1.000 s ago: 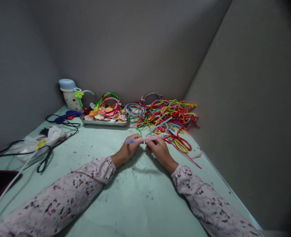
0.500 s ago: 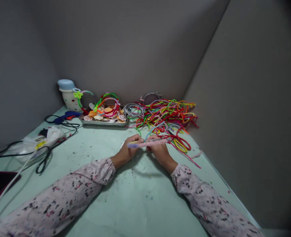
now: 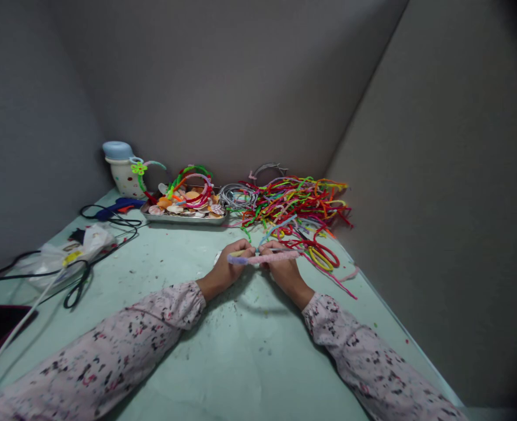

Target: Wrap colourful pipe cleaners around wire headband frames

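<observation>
A hoop wrapped in fuzzy pipe cleaner [image 3: 271, 256], pink with a lilac and yellow end, lies across both hands. My left hand [image 3: 234, 261] is closed round its lilac and yellow side. My right hand [image 3: 280, 263] has its fingers pinched close to my left fingertips, at the hoop and a light blue pipe cleaner [image 3: 278, 228]. That blue strand rises from between the fingertips and slants up to the right. The palms and part of the fingers are hidden behind the hoop.
Behind are a metal tray [image 3: 188, 220] of shells with wrapped hoops, bare wire hoops [image 3: 239, 197] and a heap of colourful pipe cleaners [image 3: 302, 202]. A blue-lidded bottle [image 3: 124, 169], a glue gun [image 3: 120, 206], black cable, plastic bag [image 3: 72, 254] and dark object [image 3: 2, 330] are leftward.
The blue strand's free end has shifted slightly right and up. The fingertips have moved a little, and the hoop has tilted slightly.
</observation>
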Demonstrator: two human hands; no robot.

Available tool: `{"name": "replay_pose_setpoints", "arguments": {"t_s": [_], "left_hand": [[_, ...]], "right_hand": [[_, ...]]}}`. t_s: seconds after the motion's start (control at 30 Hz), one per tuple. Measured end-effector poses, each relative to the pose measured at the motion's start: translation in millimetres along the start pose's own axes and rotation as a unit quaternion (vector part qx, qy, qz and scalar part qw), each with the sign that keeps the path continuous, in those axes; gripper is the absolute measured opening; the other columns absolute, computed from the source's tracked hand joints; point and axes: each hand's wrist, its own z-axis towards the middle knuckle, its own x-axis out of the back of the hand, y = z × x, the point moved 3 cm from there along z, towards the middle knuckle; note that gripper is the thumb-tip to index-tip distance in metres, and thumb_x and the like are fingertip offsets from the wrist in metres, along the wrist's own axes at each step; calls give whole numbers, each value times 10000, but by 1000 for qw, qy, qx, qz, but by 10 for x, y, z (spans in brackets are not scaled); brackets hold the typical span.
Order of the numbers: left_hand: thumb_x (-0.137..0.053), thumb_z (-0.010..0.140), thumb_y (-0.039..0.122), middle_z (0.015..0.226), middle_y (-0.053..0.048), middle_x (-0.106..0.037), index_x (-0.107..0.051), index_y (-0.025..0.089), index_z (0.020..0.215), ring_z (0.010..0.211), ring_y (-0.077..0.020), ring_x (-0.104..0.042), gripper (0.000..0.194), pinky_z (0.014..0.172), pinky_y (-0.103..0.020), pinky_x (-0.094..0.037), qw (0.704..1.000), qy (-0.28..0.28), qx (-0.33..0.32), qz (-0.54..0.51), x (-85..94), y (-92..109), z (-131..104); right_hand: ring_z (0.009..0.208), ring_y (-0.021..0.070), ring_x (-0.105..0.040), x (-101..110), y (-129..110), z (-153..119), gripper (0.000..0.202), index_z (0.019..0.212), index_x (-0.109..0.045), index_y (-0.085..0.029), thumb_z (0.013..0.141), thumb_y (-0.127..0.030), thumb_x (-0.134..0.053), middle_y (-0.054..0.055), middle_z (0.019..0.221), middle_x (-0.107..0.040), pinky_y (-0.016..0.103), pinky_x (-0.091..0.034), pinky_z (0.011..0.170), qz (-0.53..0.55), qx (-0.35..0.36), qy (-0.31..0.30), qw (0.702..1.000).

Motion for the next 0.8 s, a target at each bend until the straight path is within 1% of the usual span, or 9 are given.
{"name": "replay_pose_setpoints", "arguments": {"t_s": [0.13,0.23,0.33,0.43,0.53,0.67,0.8], "left_hand": [[-510,855,432,612,36,-436,-512,165,710,571,-103,-367,304,505,-216,-274,1000,1,1,12,-13,3,-21],[-515,852,432,613,38,-432,-505,169,707,567,-102,-362,301,500,-214,-275,1000,5,0,23,-17,9,-32],[-509,856,439,616,37,-436,-502,169,711,570,-102,-369,307,510,-216,-283,1000,3,-1,18,-17,23,-33],[-507,864,437,617,36,-432,-504,167,722,574,-101,-373,305,514,-217,-282,1000,4,2,1,-12,39,-31],[-515,861,432,602,41,-413,-496,169,713,562,-98,-361,303,505,-216,-272,1000,6,8,-8,-12,49,-33],[-526,852,442,584,42,-420,-501,171,709,540,-97,-358,308,492,-214,-270,1000,13,17,-6,-22,49,-44],[-523,855,452,584,42,-430,-517,171,730,537,-97,-366,307,489,-211,-274,1000,14,16,-6,-35,52,-58]], "right_hand": [[595,161,-532,14,-45,-3,161,677,-596,-207,809,-244,-513,11,621,-576,264,-407,550,-36,29,-7,999],[613,170,-530,13,-55,0,171,668,-592,-210,813,-220,-503,16,630,-564,274,-410,560,-41,34,-6,999],[603,172,-513,3,-67,-3,174,669,-575,-213,824,-247,-504,10,616,-539,280,-406,559,-27,35,3,999],[577,165,-491,-8,-78,-12,199,672,-550,-213,834,-323,-517,-6,597,-518,279,-394,549,-6,20,10,1000],[559,154,-475,-18,-85,-21,242,671,-538,-209,840,-381,-524,-20,584,-507,272,-386,548,9,11,4,1000],[587,149,-499,-12,-76,-18,251,657,-542,-199,830,-381,-550,-19,599,-529,267,-393,586,-8,26,11,1000],[576,140,-498,-10,-32,-10,273,640,-532,-202,850,-377,-526,-31,585,-519,263,-388,589,-19,33,14,999]]}}
